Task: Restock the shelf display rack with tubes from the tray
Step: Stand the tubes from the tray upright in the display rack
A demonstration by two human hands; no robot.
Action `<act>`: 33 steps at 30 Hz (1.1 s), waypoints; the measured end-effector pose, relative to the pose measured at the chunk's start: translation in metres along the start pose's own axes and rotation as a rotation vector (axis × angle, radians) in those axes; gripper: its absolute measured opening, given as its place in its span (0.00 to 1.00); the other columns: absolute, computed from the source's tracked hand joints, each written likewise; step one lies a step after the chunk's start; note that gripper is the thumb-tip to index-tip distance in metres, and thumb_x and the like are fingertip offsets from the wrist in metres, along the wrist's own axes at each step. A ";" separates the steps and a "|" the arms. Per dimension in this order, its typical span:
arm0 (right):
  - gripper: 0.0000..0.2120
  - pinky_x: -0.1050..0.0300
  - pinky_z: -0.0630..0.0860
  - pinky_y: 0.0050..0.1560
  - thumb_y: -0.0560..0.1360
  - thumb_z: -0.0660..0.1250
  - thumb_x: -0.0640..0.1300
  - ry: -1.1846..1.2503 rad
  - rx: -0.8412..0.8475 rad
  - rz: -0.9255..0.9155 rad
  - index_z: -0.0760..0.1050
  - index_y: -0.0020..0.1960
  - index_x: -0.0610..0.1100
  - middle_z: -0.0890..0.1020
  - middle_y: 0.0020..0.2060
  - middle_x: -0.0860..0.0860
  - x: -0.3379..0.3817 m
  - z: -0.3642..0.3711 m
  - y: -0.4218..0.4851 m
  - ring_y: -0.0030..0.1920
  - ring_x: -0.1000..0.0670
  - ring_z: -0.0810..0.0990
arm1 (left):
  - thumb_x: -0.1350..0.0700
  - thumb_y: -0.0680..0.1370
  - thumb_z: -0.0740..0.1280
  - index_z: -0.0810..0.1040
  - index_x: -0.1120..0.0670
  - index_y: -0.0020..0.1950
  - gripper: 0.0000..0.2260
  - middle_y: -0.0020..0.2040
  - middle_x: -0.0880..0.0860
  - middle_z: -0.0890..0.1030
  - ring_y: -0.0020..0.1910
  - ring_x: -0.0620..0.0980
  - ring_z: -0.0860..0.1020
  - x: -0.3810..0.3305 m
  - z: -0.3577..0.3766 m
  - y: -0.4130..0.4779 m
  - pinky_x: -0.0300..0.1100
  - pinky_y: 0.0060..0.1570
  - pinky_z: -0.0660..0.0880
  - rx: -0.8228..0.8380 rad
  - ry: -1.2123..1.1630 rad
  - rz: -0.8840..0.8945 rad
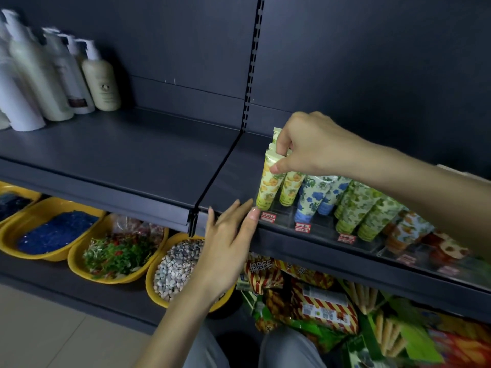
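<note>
Two blue tubes (309,197), four yellow tubs (150,282); right hand (305,144) pinches yellow tube (268,187).

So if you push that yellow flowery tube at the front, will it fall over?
Probably, if nudged sideways: the yellow flowered tube is tall, stands on its narrow cap and leans back in the clear rack. It likely feels light, since the right hand pinches it with fingertips.

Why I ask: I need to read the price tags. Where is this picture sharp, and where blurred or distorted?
Head view: dim light, yellow floral tube in the grip of the right hand fairly sharp; head view: red price tags too blurred to read; head view: pump bottles at left smeared, leaning from wide-angle distortion.
</note>
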State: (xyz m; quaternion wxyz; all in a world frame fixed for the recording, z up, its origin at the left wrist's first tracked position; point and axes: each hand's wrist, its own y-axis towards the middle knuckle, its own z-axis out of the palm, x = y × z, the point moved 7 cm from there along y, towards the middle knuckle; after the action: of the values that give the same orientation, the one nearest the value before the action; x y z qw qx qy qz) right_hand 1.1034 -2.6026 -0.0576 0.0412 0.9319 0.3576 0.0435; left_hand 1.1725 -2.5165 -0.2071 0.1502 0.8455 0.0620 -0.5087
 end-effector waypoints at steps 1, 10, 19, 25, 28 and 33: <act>0.14 0.56 0.64 0.53 0.69 0.75 0.51 -0.018 0.005 0.000 0.80 0.48 0.42 0.72 0.34 0.55 0.001 0.003 0.001 0.45 0.49 0.72 | 0.38 0.76 0.47 0.66 0.46 0.73 0.28 0.63 0.32 0.61 0.56 0.13 0.48 0.000 0.000 0.000 0.35 0.72 0.36 -0.004 -0.004 -0.002; 0.14 0.49 0.64 0.59 0.69 0.74 0.54 -0.102 0.028 0.003 0.77 0.41 0.44 0.75 0.34 0.55 0.000 0.009 0.007 0.45 0.47 0.73 | 0.37 0.80 0.48 0.68 0.44 0.72 0.25 0.62 0.28 0.61 0.58 0.13 0.49 0.006 0.000 0.001 0.36 0.73 0.37 -0.020 -0.032 -0.006; 0.20 0.50 0.64 0.59 0.69 0.74 0.56 -0.089 0.073 0.029 0.81 0.48 0.39 0.81 0.40 0.48 -0.007 0.014 0.008 0.45 0.47 0.74 | 0.39 0.76 0.48 0.69 0.45 0.72 0.27 0.63 0.32 0.64 0.65 0.24 0.55 -0.001 -0.008 -0.001 0.36 0.73 0.39 -0.044 -0.070 -0.013; 0.13 0.54 0.62 0.56 0.70 0.73 0.54 0.007 -0.023 -0.032 0.80 0.49 0.47 0.70 0.34 0.59 -0.014 -0.010 -0.007 0.41 0.54 0.68 | 0.34 0.78 0.51 0.67 0.46 0.73 0.28 0.68 0.38 0.66 0.69 0.33 0.59 -0.023 -0.033 -0.008 0.36 0.73 0.48 -0.165 0.049 0.054; 0.12 0.59 0.60 0.50 0.71 0.71 0.54 0.008 -0.138 -0.126 0.79 0.51 0.49 0.71 0.37 0.57 -0.023 -0.036 -0.028 0.45 0.53 0.69 | 0.33 0.76 0.50 0.66 0.47 0.74 0.31 0.72 0.44 0.68 0.72 0.37 0.61 -0.056 -0.052 -0.012 0.36 0.74 0.50 -0.260 0.104 0.163; 0.21 0.53 0.62 0.56 0.75 0.64 0.58 -0.284 -0.244 -0.307 0.74 0.64 0.50 0.76 0.56 0.52 -0.070 -0.081 -0.094 0.57 0.49 0.71 | 0.37 0.77 0.51 0.65 0.47 0.74 0.28 0.70 0.43 0.70 0.69 0.31 0.62 -0.160 -0.033 -0.014 0.29 0.72 0.48 -0.259 0.191 0.444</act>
State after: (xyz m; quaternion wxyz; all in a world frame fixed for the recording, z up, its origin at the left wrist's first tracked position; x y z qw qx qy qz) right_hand 0.9805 -2.5764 0.0091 0.2097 0.8516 0.4776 -0.0518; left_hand 1.1212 -2.4852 -0.0547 0.3585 0.8562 -0.0464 -0.3693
